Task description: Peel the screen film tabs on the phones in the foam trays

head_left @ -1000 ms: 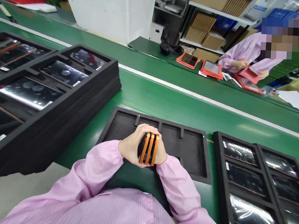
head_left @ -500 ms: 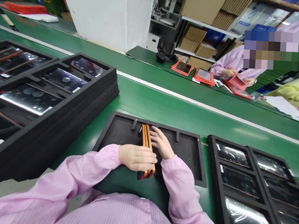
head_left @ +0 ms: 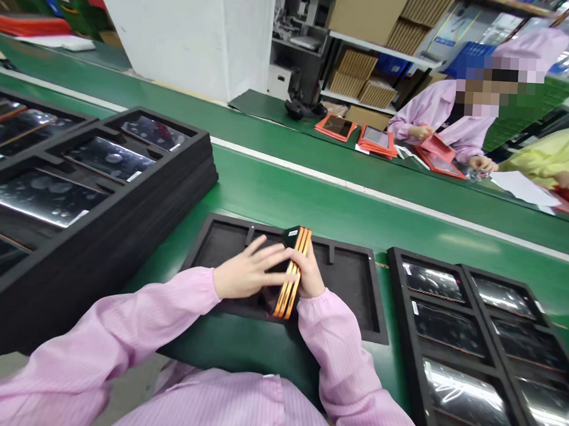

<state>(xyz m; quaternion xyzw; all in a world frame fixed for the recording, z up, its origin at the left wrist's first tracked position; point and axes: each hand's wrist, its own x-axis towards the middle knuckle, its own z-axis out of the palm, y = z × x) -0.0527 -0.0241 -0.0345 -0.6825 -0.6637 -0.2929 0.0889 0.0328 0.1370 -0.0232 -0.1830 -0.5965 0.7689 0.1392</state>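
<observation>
A small stack of flat, dark tablets (head_left: 290,291) with bright orange edges stands on its long side over the middle of a black foam tray (head_left: 352,286). My right hand (head_left: 312,273) wraps round the right face and top edge of the stack. With fingers spread, my left hand (head_left: 246,273) reaches across from the left and touches the stack's left side and orange edges. Part of the left face is hidden behind those fingers. A white label shows at its upper corner.
At left rises a pile of black foam trays (head_left: 165,213) holding glossy dark panels. Another filled foam tray (head_left: 470,312) lies at right on the green bench (head_left: 267,174). Across the bench, a co-worker (head_left: 437,113) in pink handles red sleeves; a yellow-clad person (head_left: 555,151) is beside them.
The stack has tilted and shifted right and slightly upward. My right hand has closed round it, while my left hand has gone from lying across the edges to spread fingers on the left side.
</observation>
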